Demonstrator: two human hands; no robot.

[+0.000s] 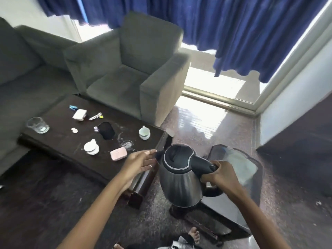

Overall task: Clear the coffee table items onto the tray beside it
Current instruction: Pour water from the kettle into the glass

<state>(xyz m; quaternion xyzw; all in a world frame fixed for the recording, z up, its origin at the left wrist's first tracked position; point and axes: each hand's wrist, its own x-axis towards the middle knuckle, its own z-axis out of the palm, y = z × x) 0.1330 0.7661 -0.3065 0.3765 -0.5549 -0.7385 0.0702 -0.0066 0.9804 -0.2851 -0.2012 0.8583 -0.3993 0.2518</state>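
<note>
My right hand grips the black handle of a dark metal kettle, held between the dark coffee table and the glossy black tray on the floor to its right. My left hand is open beside the kettle's spout, fingers spread, at the table's near right corner. On the table lie a pink soap box, a white cup with saucer, a pale green cup, a black pouch, a white case and a drinking glass.
A grey armchair stands behind the table and a grey sofa to its left. Blue curtains hang over a bright balcony door. A dark cabinet fills the right side. My bare foot shows below the tray.
</note>
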